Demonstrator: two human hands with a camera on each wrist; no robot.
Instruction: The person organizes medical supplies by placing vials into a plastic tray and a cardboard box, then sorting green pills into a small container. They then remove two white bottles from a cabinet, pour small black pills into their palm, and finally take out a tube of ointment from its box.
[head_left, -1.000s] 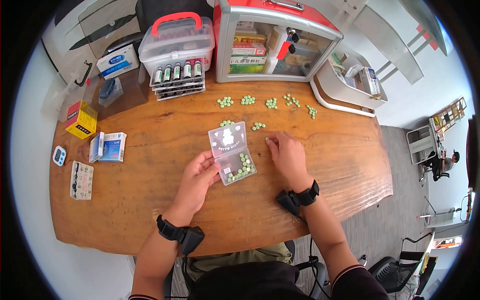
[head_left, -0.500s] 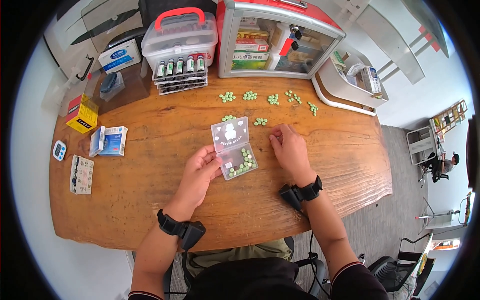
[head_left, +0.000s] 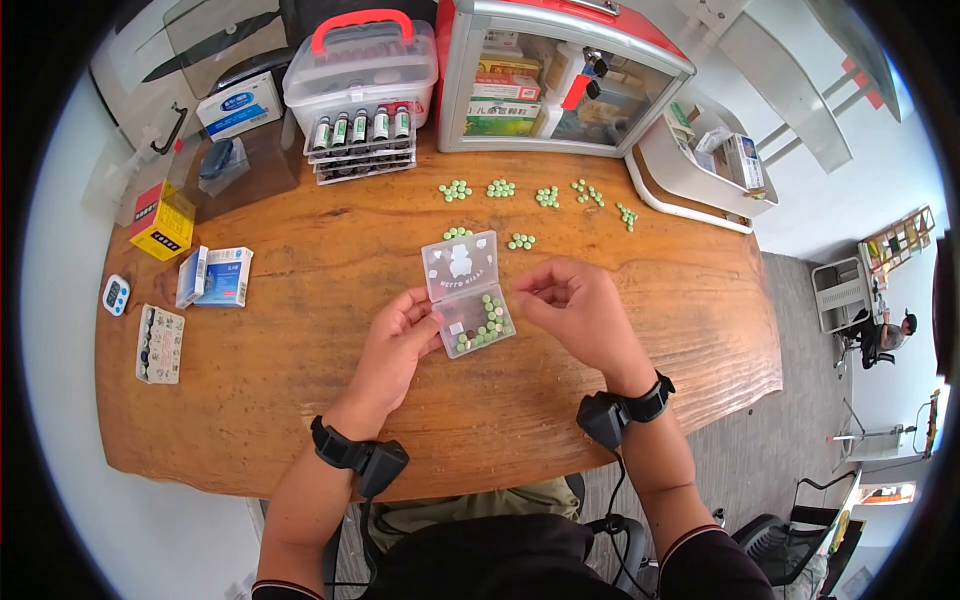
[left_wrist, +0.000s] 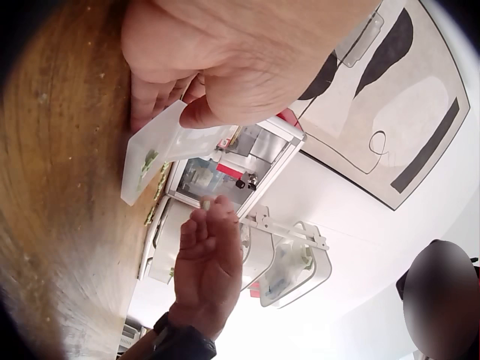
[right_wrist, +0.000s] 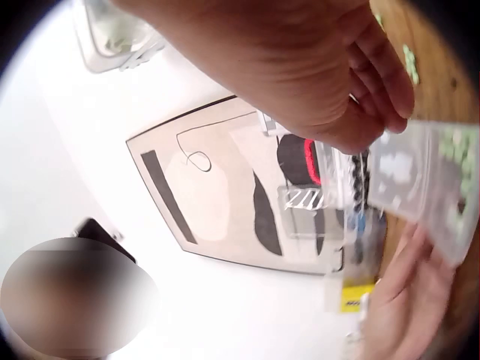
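Note:
My left hand point(head_left: 395, 345) grips a small clear plastic pill case point(head_left: 462, 312) by its left side, thumb on the near edge. The lid point(head_left: 460, 264) stands open, with a white cartoon print. Several green tablets point(head_left: 491, 328), a few paler, lie along the right and near sides inside. Just right of the case, my right hand point(head_left: 580, 308) is raised with thumb and fingertips together. In the left wrist view it pinches a small pale tablet point(left_wrist: 205, 203). Beyond the case lie small piles of green tablets point(head_left: 521, 241), one partly hidden by the lid.
At the back stand a clear box with a red handle point(head_left: 360, 75), racked vials point(head_left: 360, 130), a glass-fronted medicine cabinet point(head_left: 560, 90) and a white bin point(head_left: 700, 170). On the left are a yellow box point(head_left: 162, 225), blue-white boxes point(head_left: 222, 278), a timer point(head_left: 116, 296) and a patterned carton point(head_left: 160, 345).
My right hand picked up a tablet from the table right of the case, then lifted and moved left toward the case's right edge. My left hand keeps its hold on the case.

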